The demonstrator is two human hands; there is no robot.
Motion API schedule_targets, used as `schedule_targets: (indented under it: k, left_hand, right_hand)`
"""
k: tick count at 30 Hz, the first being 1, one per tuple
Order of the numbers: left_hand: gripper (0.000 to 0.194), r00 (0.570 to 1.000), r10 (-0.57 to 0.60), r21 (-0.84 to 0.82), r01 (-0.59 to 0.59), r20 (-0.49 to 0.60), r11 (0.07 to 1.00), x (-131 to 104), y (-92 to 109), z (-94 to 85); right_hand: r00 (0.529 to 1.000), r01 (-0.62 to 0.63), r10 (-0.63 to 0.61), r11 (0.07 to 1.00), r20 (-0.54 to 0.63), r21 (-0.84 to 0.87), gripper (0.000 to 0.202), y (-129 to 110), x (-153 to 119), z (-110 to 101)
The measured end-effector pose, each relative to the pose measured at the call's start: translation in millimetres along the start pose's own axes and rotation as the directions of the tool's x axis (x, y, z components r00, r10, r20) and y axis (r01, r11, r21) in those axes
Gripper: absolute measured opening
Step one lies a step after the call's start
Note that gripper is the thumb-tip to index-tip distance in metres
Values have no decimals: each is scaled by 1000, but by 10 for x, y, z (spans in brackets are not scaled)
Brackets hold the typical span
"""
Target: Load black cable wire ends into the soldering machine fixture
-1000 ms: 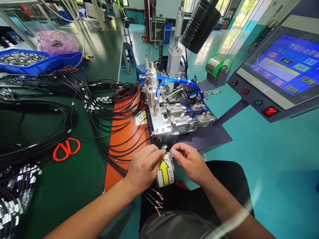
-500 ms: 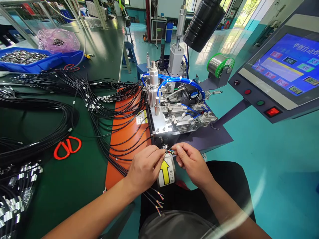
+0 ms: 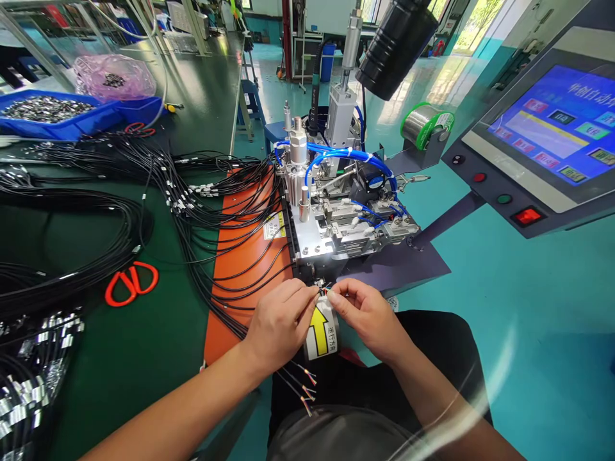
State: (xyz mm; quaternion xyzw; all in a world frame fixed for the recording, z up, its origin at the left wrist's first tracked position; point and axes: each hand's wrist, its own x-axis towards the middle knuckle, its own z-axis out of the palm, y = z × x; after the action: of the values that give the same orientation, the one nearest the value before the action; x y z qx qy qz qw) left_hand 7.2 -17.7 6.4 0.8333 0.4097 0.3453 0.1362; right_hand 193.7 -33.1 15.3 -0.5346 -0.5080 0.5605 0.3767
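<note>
My left hand [image 3: 281, 323] pinches the end of a black cable just in front of the machine [image 3: 312, 246]. From its fingertips thin coloured wires [image 3: 325, 292] stick out to the right. Against these wires my right hand [image 3: 365, 314] is closed, thumb and forefinger pressed together on them. Both hands are above a white label with a yellow arrow [image 3: 321, 333]. Several black cables [image 3: 250, 269] lie over the orange surface [image 3: 216, 342] to the left. Below my left wrist hang a few cable ends with bare coloured wires [image 3: 307, 389].
Red-handled scissors [image 3: 120, 288] and coiled black cables [image 3: 96, 198] lie on the green table [image 3: 144, 358]. Blue trays [image 3: 77, 131] hold small metal parts at the back left. A control screen [image 3: 557, 128] stands at the right, near a solder spool [image 3: 416, 125].
My right hand has shifted slightly left, its fingertips now nearer my left hand, and less of the coloured wires shows. My left hand has hardly moved.
</note>
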Motion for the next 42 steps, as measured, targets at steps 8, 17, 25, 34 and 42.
schedule_targets:
  k: [8, 17, 25, 34, 42]
  left_hand:
    - [15, 1000, 9, 33, -9, -1, 999, 1, 4, -4]
    - [15, 1000, 10, 55, -10, 5, 998, 9, 13, -1]
    - [17, 1000, -12, 61, 12, 10, 998, -5, -11, 23]
    - [25, 999, -52, 64, 51, 12, 997, -9, -64, 59]
    - [23, 1000, -27, 19, 27, -13, 999, 3, -94, 47]
  right_hand:
    - [1000, 18, -18, 999, -4, -44, 26, 1, -6, -8]
    - [991, 104, -126, 946, -54, -307, 23, -45, -7, -2]
    - [969, 188, -237, 897, -76, -401, 21, -33, 34, 36]
    - [967, 181, -238, 897, -96, -403, 20, 70, 172, 59]
    - [966, 194, -246, 898, -83, -396, 20, 139, 236, 71]
